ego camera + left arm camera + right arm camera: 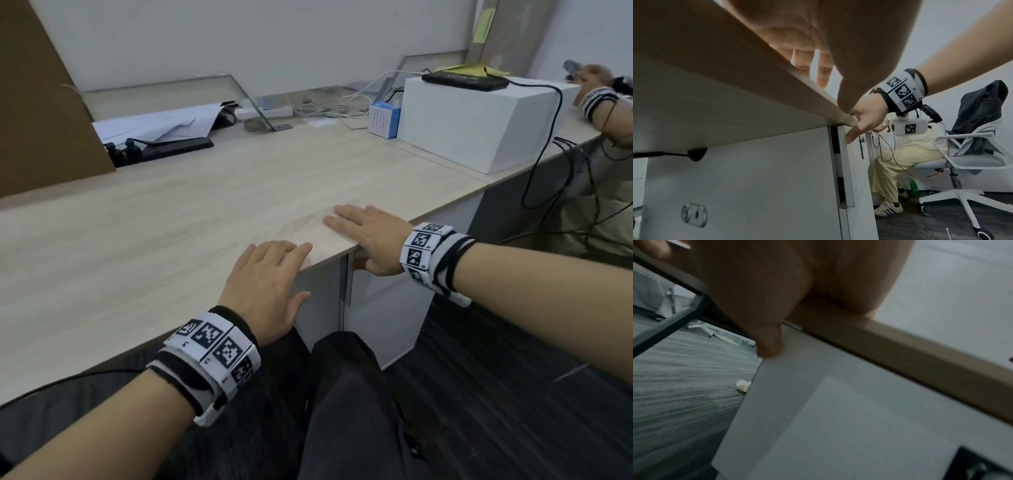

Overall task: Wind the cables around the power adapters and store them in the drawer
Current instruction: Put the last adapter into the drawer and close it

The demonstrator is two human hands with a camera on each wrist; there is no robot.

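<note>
My left hand (pixel 270 274) lies flat on the pale wooden desk (pixel 171 222) at its front edge, fingers straight, holding nothing. My right hand (pixel 366 233) lies flat beside it, to the right. Its thumb hangs below the edge and touches the top of the white drawer unit (pixel 383 308). The left wrist view shows that thumb pointing down on the drawer front (pixel 844 170), near a small handle (pixel 861 146). A flat black device (pixel 466 80) with a black cable (pixel 548 137) lies on a white box (pixel 479 116). No adapter is in either hand.
A black power strip (pixel 164 147) with plugs and loose papers (pixel 161 123) sit at the back left. White cables (pixel 342 106) and a small blue box (pixel 383 120) lie at the back. Another person (pixel 900 162) sits on a chair to the right, one hand (pixel 596 85) on the desk.
</note>
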